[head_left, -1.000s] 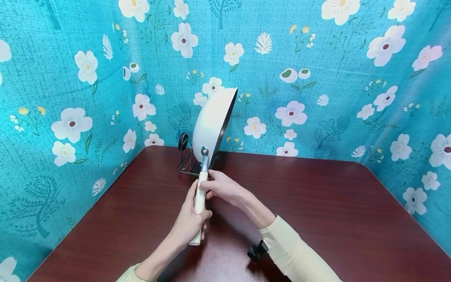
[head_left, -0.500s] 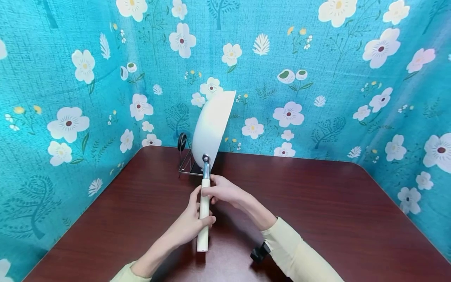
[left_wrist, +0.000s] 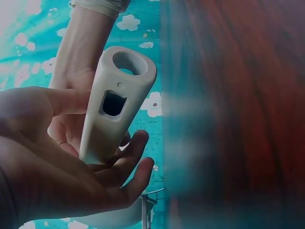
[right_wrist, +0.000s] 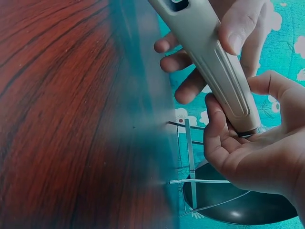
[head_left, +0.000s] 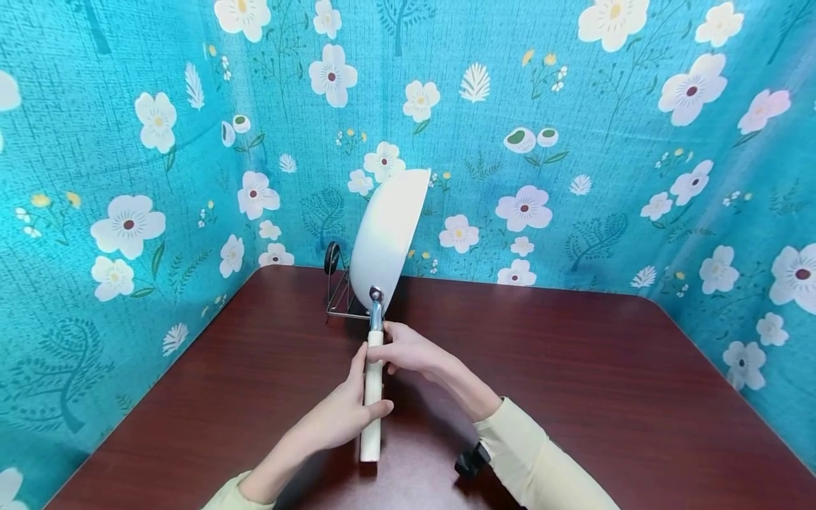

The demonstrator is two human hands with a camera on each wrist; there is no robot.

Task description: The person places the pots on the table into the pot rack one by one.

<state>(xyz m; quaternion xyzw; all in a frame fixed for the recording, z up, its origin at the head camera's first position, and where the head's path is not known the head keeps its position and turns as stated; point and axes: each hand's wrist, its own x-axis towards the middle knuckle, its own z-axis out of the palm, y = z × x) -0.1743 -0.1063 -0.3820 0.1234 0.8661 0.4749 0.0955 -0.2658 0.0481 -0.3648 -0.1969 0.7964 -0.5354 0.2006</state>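
A white wok [head_left: 385, 237] with a dark inside stands on its side in a wire rack [head_left: 338, 304]. Its cream handle [head_left: 372, 397] points toward me. My right hand [head_left: 411, 350] pinches the handle near its metal neck, thumb on top and fingers curled beneath. My left hand [head_left: 341, 411] is farther down the handle. In the right wrist view the left thumb [right_wrist: 237, 36] touches the handle, while the loosely spread left fingers [right_wrist: 190, 86] stick out past its other side. The handle's hollow end [left_wrist: 128, 63] shows in the left wrist view.
A black round piece [head_left: 331, 257] stands at the rack's left end. The dark red wooden table [head_left: 542, 368] spreads around the rack, with a blue floral curtain [head_left: 478, 142] behind and at both sides. A small black object [head_left: 472, 460] is by the right sleeve.
The wok has turned so its dark inside no longer shows in the head view, and its handle has swung slightly right and toward me. The left hand's grip has loosened.
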